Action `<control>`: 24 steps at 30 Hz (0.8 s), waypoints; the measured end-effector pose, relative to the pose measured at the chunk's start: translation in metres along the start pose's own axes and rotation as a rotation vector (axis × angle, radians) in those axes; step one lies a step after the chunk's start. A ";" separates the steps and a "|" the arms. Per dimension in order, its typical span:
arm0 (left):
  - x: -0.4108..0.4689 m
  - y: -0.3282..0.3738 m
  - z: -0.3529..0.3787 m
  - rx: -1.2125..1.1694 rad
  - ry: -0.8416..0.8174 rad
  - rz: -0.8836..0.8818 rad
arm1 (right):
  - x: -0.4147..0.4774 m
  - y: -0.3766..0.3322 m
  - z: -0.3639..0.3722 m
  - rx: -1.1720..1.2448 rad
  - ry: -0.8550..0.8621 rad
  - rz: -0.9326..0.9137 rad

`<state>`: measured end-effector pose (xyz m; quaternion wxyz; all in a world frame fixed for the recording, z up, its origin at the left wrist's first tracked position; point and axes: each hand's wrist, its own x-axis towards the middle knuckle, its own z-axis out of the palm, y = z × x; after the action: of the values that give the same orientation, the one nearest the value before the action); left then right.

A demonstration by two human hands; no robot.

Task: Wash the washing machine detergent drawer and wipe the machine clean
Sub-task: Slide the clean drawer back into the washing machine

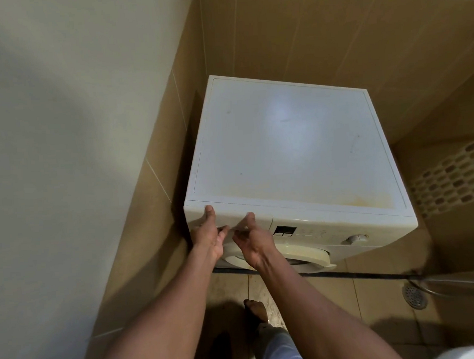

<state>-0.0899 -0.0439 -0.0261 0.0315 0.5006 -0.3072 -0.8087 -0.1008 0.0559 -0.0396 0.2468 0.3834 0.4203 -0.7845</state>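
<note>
A white front-loading washing machine (292,148) stands in a tiled corner, its top stained yellowish near the front edge. The detergent drawer (232,211) sits closed in the upper left of the front panel. My left hand (208,232) has its thumb on the drawer's top edge and its fingers curled under the drawer's front. My right hand (250,241) grips the same drawer front a little to the right, thumb up on its face. The fingertips of both hands are hidden beneath the drawer's lip.
A display (284,230) and a round dial (356,239) sit right of the drawer. The door (304,254) bulges below. Tan tiled walls close in on the left and behind. A floor drain (414,296) lies at the right. My bare foot (256,310) stands on the floor.
</note>
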 end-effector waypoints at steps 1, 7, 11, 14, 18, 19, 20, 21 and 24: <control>0.000 -0.001 -0.001 -0.001 -0.006 -0.013 | -0.001 0.003 -0.001 0.010 0.001 0.000; 0.004 -0.016 -0.007 0.002 -0.149 -0.114 | -0.010 -0.001 0.000 0.164 -0.108 0.015; 0.008 -0.021 -0.010 0.014 -0.184 -0.100 | -0.003 0.003 0.000 0.100 -0.070 -0.027; 0.005 -0.024 -0.015 0.026 -0.176 -0.070 | -0.012 0.010 -0.003 0.051 -0.049 -0.045; -0.011 -0.035 -0.034 0.039 -0.171 -0.035 | -0.037 0.023 -0.013 0.061 -0.060 -0.055; -0.015 -0.039 -0.041 0.048 -0.176 -0.034 | -0.045 0.027 -0.018 0.068 -0.075 -0.048; -0.019 -0.042 -0.049 0.063 -0.180 -0.037 | -0.052 0.032 -0.023 0.072 -0.085 -0.039; -0.023 -0.045 -0.056 0.079 -0.181 -0.043 | -0.059 0.037 -0.028 0.075 -0.091 -0.032; -0.036 -0.058 -0.080 0.089 -0.179 -0.045 | -0.076 0.053 -0.042 0.062 -0.100 -0.030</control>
<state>0.0097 -0.0209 -0.0532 -0.0365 0.4341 -0.3330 -0.8363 -0.0021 0.0693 -0.0175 0.2436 0.3448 0.3889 -0.8189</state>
